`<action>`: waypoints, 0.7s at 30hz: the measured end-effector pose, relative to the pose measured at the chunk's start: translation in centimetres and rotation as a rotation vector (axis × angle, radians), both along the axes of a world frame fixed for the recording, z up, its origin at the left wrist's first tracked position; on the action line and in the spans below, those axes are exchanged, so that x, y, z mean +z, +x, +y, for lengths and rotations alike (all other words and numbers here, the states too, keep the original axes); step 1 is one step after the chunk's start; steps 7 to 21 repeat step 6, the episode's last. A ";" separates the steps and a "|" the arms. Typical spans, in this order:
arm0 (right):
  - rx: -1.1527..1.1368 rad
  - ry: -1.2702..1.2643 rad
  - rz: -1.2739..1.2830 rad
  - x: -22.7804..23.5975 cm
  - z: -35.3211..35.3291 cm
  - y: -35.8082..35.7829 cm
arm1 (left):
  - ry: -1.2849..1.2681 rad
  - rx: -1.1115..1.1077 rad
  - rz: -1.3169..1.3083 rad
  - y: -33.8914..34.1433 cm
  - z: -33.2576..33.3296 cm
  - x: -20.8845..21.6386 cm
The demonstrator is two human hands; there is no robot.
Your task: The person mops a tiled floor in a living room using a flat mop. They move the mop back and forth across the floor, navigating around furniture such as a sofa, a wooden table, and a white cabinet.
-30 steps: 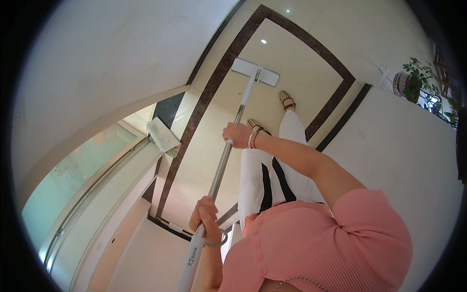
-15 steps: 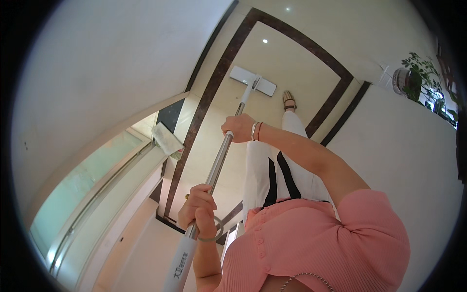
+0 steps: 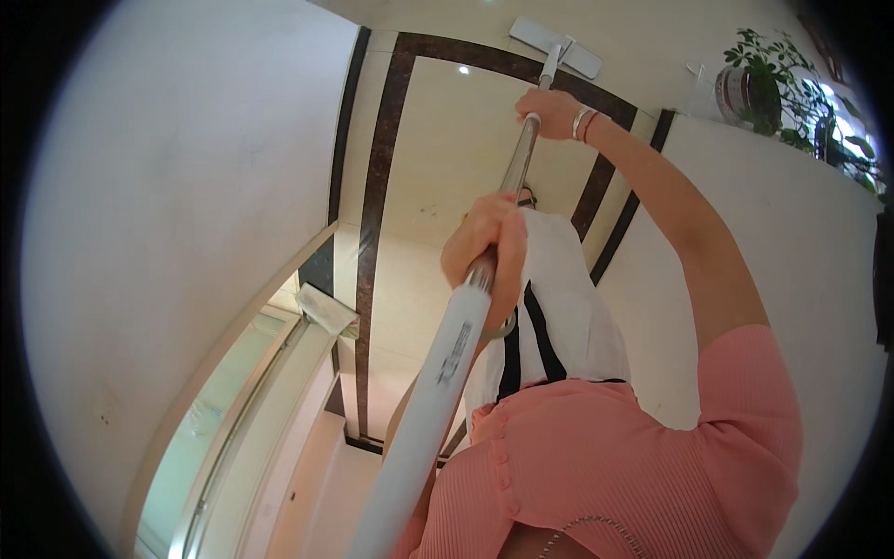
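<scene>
A flat mop (image 3: pixel 430 410) runs from the bottom edge up to the far floor, with a white handle sleeve and a shiny metal pole. Around the pole just above the white sleeve, my left hand (image 3: pixel 486 244) is closed. My right hand (image 3: pixel 548 114) grips the pole higher up, near the mop head, with bracelets at its wrist. The white rectangular mop head (image 3: pixel 582 61) lies on the pale floor tiles beyond the dark border strip (image 3: pixel 466 51). Small dark marks (image 3: pixel 428 212) show on the tiles left of my hands.
A white wall (image 3: pixel 205 140) fills the left, with a doorway and a sliding glass door (image 3: pixel 209 410) below it. A folded cloth or mat (image 3: pixel 328 309) lies by the threshold. On the right, a potted plant (image 3: pixel 762 88) stands above a white low wall (image 3: pixel 736 177).
Both hands have pushed the mop forward and to the right. Its head has slid from inside the dark border to the floor beyond it, and my right arm is stretched further out.
</scene>
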State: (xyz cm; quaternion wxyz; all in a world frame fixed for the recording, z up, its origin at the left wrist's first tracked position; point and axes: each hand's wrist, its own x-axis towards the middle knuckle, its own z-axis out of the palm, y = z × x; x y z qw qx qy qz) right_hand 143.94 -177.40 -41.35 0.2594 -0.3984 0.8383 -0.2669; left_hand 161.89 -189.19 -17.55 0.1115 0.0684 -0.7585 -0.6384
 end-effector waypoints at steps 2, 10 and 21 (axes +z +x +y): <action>-0.009 0.042 -0.023 -0.3 0.9 -1.1 | 0.009 -0.019 0.012 -1.2 0.9 -1.2; -0.057 -0.023 -0.025 -3.4 1.7 -0.5 | -0.010 -0.023 0.024 -1.0 1.3 -2.8; -0.057 -0.023 -0.025 -3.4 1.7 -0.5 | -0.010 -0.023 0.024 -1.0 1.3 -2.8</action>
